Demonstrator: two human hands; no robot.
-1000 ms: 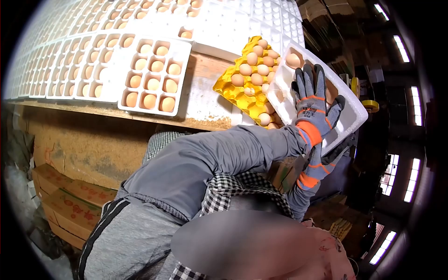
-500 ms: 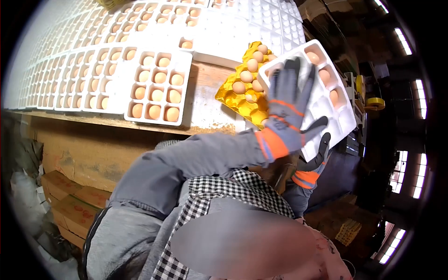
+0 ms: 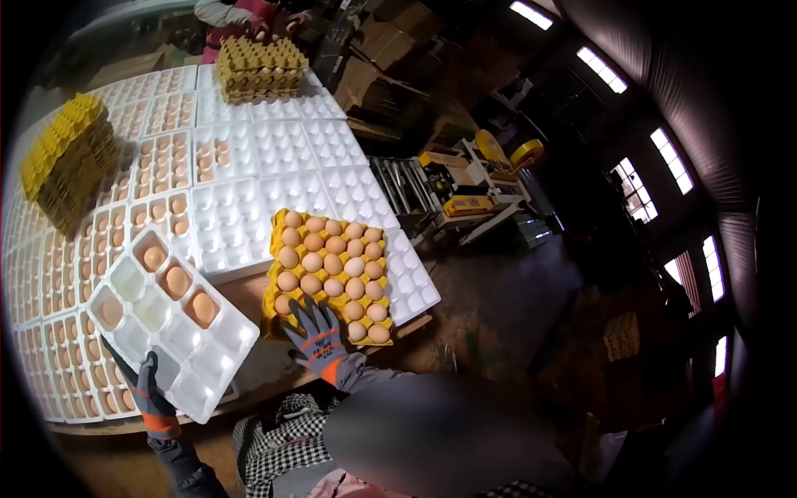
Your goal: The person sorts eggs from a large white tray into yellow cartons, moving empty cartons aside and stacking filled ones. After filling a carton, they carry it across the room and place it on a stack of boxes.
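My left hand (image 3: pixel 154 390), in a grey glove with an orange cuff, grips the lower left edge of a white foam egg tray (image 3: pixel 187 340). The tray is tilted above the table, with several brown eggs (image 3: pixel 175 282) in its pockets and the others bare. My right hand (image 3: pixel 318 336), gloved the same way, lies palm down at the near edge of a yellow egg tray (image 3: pixel 269 307). Its fingers are spread over the eggs there; what is beneath them is hidden. Brown eggs (image 3: pixel 333 264) fill most of the yellow tray.
White foam trays (image 3: pixel 228 228) cover the table, many holding eggs. Stacked yellow trays stand at the left (image 3: pixel 70 162) and far end (image 3: pixel 261 70), where another person's hands (image 3: pixel 266 26) work. A roller machine (image 3: pixel 465 183) stands beyond the table's right edge.
The view has swung round. The foam tray, earlier beside the yellow tray with both hands at it, is now at the left in my left hand; my right hand has moved onto the yellow tray.
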